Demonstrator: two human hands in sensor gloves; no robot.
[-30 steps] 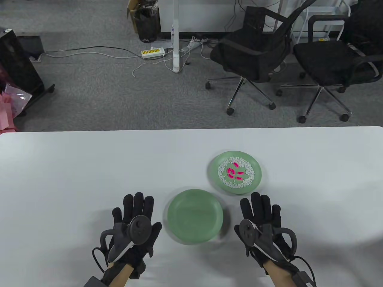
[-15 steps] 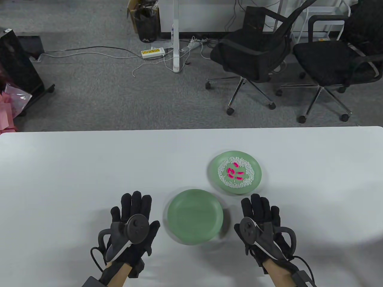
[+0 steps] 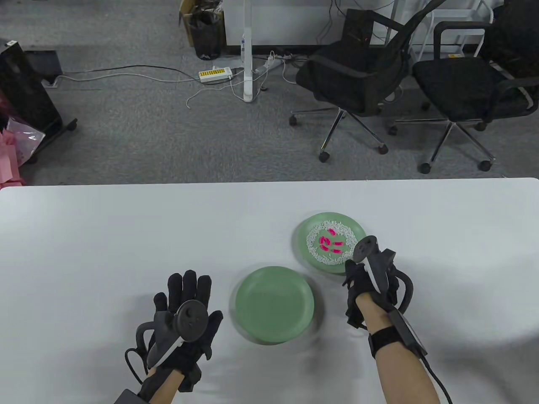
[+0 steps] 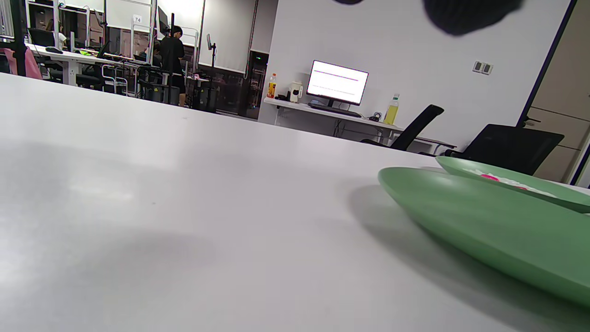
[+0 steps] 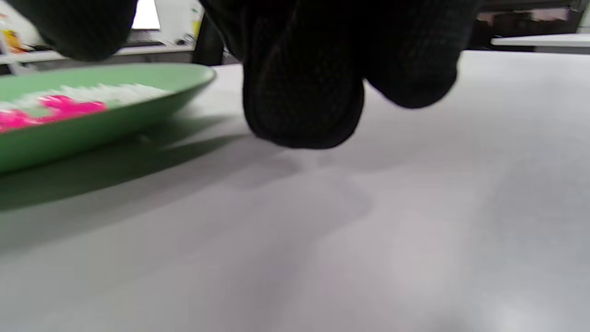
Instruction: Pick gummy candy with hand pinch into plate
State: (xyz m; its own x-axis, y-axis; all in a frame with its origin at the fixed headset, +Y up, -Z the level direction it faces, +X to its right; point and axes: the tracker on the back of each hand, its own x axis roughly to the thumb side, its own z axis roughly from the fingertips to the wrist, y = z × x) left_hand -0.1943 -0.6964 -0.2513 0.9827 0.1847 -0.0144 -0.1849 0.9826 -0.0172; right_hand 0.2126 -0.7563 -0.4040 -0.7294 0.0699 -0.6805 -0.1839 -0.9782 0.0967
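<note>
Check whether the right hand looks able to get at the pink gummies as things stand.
Probably yes. The right hand sits at the near-right rim of the far plate, and the pink gummies lie uncovered in a ring of white grains, with nothing between.

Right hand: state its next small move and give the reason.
Probably reach the right hand a little forward over the green plate ringed with white grains and pinch one of the pink gummy candies. It sits at that plate's near rim, holding nothing visible, and the plain green plate has no candy.
</note>
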